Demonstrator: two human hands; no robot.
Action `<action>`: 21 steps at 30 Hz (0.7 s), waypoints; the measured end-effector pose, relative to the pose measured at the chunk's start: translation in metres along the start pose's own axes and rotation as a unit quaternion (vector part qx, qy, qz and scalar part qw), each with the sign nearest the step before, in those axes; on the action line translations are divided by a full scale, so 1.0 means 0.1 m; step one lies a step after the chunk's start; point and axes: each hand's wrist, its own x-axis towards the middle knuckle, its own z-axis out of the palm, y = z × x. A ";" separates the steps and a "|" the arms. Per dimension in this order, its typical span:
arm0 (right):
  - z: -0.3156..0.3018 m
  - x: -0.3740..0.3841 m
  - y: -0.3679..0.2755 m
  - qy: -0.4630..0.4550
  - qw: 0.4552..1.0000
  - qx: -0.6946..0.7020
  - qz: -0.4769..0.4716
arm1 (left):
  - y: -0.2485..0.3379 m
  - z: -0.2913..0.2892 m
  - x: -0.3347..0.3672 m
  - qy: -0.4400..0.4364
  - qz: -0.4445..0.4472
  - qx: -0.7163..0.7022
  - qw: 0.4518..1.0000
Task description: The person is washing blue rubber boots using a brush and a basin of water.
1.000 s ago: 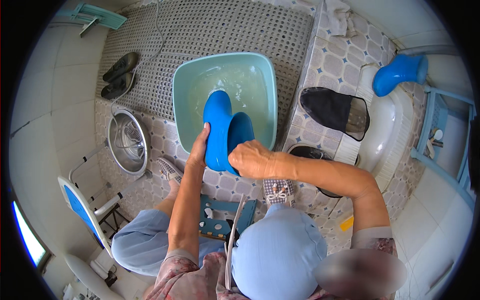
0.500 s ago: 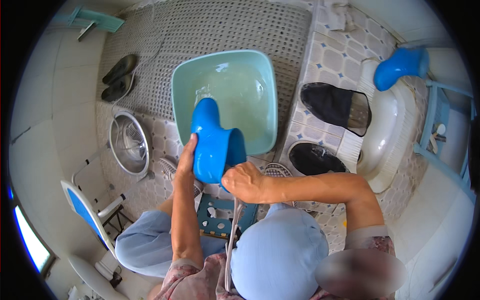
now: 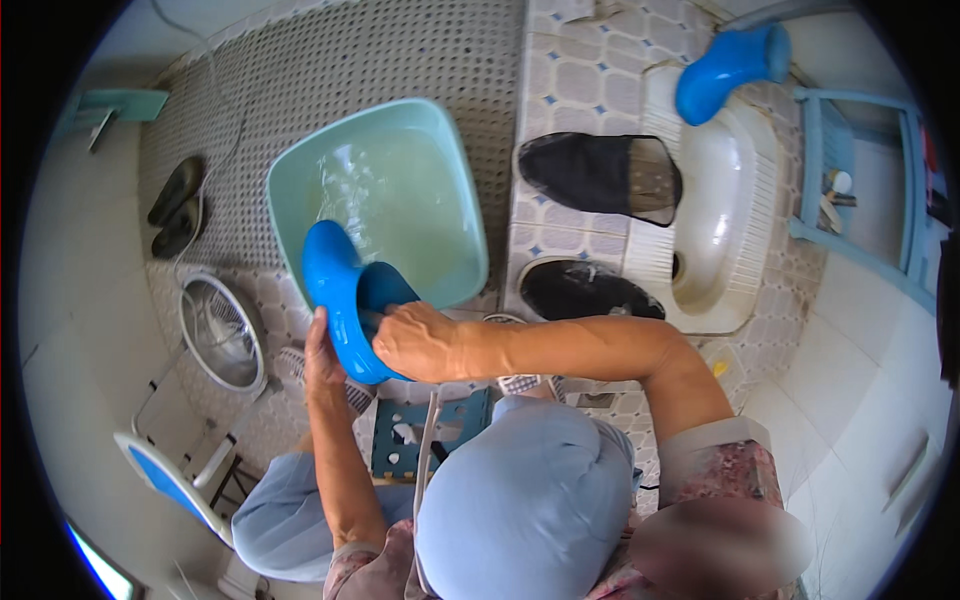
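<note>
A glossy blue rain boot [image 3: 343, 325] is tilted over the near edge of a pale green basin [image 3: 472, 215], its toe pointing away from me. My left hand [image 3: 322, 352] is closed against the boot's left side. At the boot's opening, my right hand [image 3: 415, 342] is curled on the rim, with its fingertips hidden. Cloudy, rippled water fills part of the basin. A second blue boot [image 3: 728, 72] stands at the far right, beyond a white squat toilet [image 3: 715, 215].
Two black cloth shoes [image 3: 578, 172] lie between basin and toilet. On the left are a metal bowl [image 3: 255, 372], dark slippers [image 3: 177, 192] and a white-and-blue chair [image 3: 165, 485]. A teal folding stool [image 3: 385, 440] sits near my knees. A light blue rack [image 3: 808, 170] stands right.
The view has shifted right. The boot has turned, so its opening faces my right hand more. My right fingers have moved further over the boot's rim. Ripples have spread in the water.
</note>
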 end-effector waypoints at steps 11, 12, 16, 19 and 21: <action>0.59 -0.04 0.39 0.112 0.988 -0.011 0.103 | -0.11 0.38 -0.20 -0.038 0.073 0.083 0.993; 0.81 -0.04 0.52 0.150 0.949 0.215 0.176 | -0.12 0.38 -0.16 -0.043 0.062 0.083 0.994; 0.50 0.04 0.30 0.189 0.975 0.030 0.113 | -0.06 0.11 -0.19 0.005 -0.001 0.012 1.000; 0.41 0.14 0.06 0.058 0.987 0.120 0.088 | 0.11 0.31 -0.24 -0.028 0.009 0.019 0.999; 0.61 0.25 -0.03 0.067 0.990 0.114 0.055 | 0.08 0.40 -0.24 0.066 0.035 -0.017 0.997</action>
